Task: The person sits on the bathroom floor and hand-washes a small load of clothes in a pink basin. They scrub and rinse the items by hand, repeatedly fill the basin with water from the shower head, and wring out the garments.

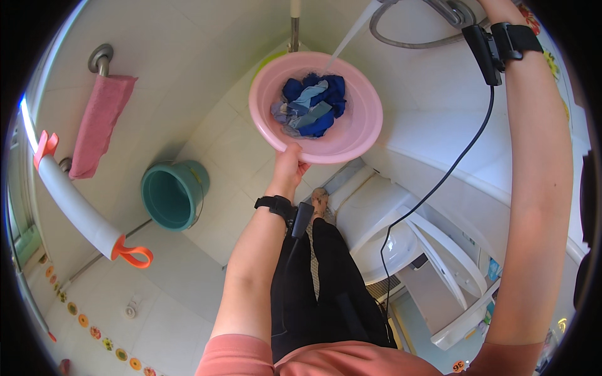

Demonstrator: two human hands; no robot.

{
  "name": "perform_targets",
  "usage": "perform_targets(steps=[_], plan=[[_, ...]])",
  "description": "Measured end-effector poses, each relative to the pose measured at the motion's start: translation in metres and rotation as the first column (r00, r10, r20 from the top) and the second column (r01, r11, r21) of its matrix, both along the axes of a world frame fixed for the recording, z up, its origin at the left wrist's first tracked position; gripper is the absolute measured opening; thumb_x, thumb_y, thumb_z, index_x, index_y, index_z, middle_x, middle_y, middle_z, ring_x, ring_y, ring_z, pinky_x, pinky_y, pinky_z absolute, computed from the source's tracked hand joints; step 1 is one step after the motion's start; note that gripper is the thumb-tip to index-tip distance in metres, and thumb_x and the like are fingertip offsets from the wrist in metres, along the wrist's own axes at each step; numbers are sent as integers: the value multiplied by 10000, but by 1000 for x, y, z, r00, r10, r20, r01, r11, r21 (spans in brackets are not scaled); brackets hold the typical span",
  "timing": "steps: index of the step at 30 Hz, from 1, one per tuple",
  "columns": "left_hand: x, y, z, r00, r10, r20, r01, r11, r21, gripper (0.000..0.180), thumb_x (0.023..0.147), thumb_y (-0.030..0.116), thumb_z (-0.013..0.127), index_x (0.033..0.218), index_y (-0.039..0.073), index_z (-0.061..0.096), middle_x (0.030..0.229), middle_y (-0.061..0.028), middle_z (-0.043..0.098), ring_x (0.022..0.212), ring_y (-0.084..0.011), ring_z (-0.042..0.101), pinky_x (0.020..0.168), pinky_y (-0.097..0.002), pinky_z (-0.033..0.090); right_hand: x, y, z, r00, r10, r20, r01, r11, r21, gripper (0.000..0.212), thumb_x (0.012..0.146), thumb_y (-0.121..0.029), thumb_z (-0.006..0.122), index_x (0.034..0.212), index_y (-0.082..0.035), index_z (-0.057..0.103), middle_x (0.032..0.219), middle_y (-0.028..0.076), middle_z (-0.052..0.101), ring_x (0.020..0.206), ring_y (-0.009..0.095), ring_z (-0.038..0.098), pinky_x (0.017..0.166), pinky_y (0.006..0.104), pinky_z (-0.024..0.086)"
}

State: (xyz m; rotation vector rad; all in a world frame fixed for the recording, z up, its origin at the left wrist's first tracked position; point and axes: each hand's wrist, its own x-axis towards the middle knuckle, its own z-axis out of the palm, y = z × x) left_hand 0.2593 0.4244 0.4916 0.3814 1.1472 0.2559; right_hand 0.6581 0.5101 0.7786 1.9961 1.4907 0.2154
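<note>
A round pink basin [357,131] is tilted toward me, with a heap of wet-looking dark blue, light blue and grey clothes [321,103] inside. My left hand [290,166] is closed on the basin's near rim, thumb on the upper side and fingers curled below. From the top, a stream of water [351,37] falls into the basin at its far side. My right arm reaches up to the top right, where the right hand [498,9] is mostly cut off beside a metal tap [461,14]; its fingers are hidden.
A green bucket [153,191] stands on the tiled floor to the left. Above it a pink towel [103,125] hangs from a wall bar. A grey roll with orange loops [81,207] juts in at far left. A toilet [392,250] stands on the right; a metal hose [401,42] loops above.
</note>
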Motion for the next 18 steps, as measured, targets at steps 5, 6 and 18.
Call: perform_targets(steps=[5,6,18], plan=[[5,2,-1,1000,-9,-15,9,1000,22,343,805,122,467,1135,108,374,890,-55,538,681,-147,566,565,-271,515,2,-3,-3,1000,-24,-4,24,998,66,140,769,-139,572,817,-33,650,743,168,653,698,326,650,612,426,515],[6,3,0,1000,-9,-8,9,1000,23,348,806,123,467,1140,108,370,898,-59,537,688,-149,568,567,-273,516,2,-3,-2,998,-60,-30,62,995,73,135,766,-136,578,822,-33,646,744,168,652,699,329,649,614,428,514],[18,10,-7,1000,-6,-13,6,1000,30,475,801,96,477,1245,141,317,942,-91,545,693,-196,600,553,-315,545,7,-11,0,998,69,13,-69,998,-1,187,674,-83,681,843,-37,615,746,165,642,716,345,640,624,444,507]])
